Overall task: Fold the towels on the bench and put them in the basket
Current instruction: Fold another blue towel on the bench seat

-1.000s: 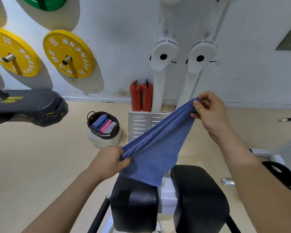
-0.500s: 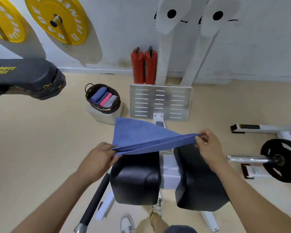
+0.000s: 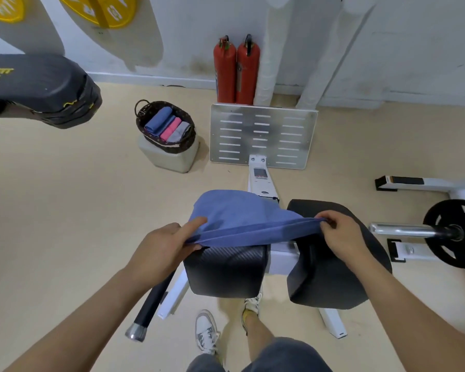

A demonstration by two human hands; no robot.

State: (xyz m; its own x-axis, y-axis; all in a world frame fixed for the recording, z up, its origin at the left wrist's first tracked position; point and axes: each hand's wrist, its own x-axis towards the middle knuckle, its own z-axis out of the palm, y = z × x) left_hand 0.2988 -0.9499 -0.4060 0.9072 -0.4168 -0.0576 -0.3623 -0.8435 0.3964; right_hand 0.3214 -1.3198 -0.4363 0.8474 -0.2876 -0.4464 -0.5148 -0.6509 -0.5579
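A blue towel (image 3: 236, 213), folded in half, lies spread over the left black pad of the bench (image 3: 226, 272). My left hand (image 3: 164, 245) pinches its near left corner and my right hand (image 3: 338, 234) pinches its near right corner, so the near edge is stretched taut between them. The dark wicker basket (image 3: 145, 130) stands on a white block on the floor, far left of the bench. It holds rolled towels: blue, pink and grey.
Two red fire extinguishers (image 3: 235, 71) stand at the wall behind a slotted metal footplate (image 3: 263, 138). A barbell with a black plate (image 3: 451, 232) lies on the right. A black padded seat (image 3: 38, 87) juts in from the left. My feet are under the bench.
Both hands have come down from chest height, laying the blue towel flat on the left pad. The camera has tilted downward.
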